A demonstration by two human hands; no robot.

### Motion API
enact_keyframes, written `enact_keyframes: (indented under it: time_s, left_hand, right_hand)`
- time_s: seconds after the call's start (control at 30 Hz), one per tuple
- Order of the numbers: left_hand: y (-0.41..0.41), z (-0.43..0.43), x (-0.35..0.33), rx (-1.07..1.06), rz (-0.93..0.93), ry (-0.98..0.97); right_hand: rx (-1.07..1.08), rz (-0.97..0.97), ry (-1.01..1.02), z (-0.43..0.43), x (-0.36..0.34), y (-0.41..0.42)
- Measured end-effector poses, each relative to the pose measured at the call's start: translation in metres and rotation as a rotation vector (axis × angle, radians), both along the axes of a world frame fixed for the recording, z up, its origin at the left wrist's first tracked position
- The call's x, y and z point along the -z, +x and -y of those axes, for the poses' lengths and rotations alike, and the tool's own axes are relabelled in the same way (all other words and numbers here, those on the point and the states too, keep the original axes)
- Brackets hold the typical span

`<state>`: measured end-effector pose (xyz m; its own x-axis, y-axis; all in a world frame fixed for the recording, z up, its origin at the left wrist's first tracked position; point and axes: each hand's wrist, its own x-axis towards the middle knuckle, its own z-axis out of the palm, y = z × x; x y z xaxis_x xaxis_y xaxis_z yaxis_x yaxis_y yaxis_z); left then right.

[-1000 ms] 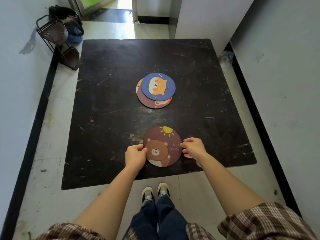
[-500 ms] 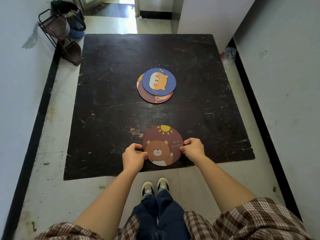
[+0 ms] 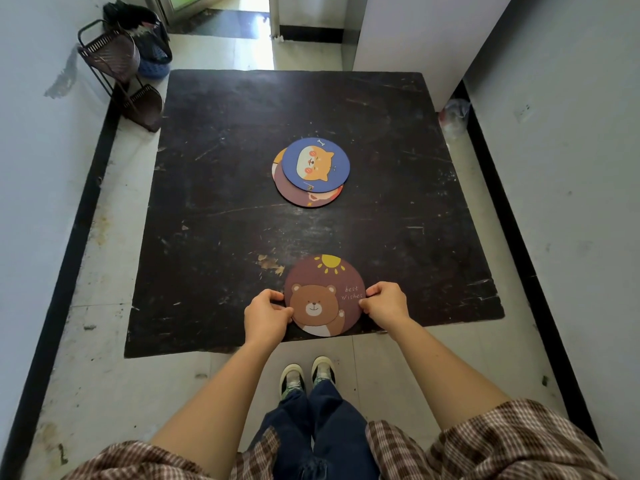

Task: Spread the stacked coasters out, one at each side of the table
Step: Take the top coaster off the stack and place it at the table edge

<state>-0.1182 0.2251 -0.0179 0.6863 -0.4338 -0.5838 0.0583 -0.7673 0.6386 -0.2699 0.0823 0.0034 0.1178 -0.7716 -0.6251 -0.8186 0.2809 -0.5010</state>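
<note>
At the far left corner of the dark table (image 3: pixel 221 174), off its edge, a wire rack (image 3: pixel 114 67) with baskets stands on the floor against the wall. Closer in, the left hand (image 3: pixel 265 315) comes up from the near edge with the forearm running straight forward, its fingers curled and pinching the left rim of the bear coaster (image 3: pixel 323 296). That coaster lies flat at the middle of the near edge, its lower rim just short of the table's lip, and it sits directly between the two hands, so neither is nearer than the other. It is round and has no long axis; the bear and the writing read upright from where the person stands. The right hand (image 3: pixel 386 303) mirrors the left, fingers bent and gripping the right rim, wrist low, forearm angling in from the right. Well apart from this, toward the middle of the table, the rest of the stack (image 3: pixel 311 171) lies with a blue coaster on top, slid a little toward the far right over a brown one, and an orange edge shows at the left beneath. By the look of it, the near side is served once both hands let go, and the stack lies straight ahead of them, beyond the bear coaster, within equal reach of either for the other three sides.
</note>
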Motion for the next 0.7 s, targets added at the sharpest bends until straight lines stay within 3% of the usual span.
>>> enact_keyframes:
  time_s: [0.7]
  left_hand:
    - [-0.014, 0.031, -0.011, 0.176, 0.204, 0.077]
  right_hand:
    - [-0.106, 0.054, -0.102, 0.011, -0.009, -0.021]
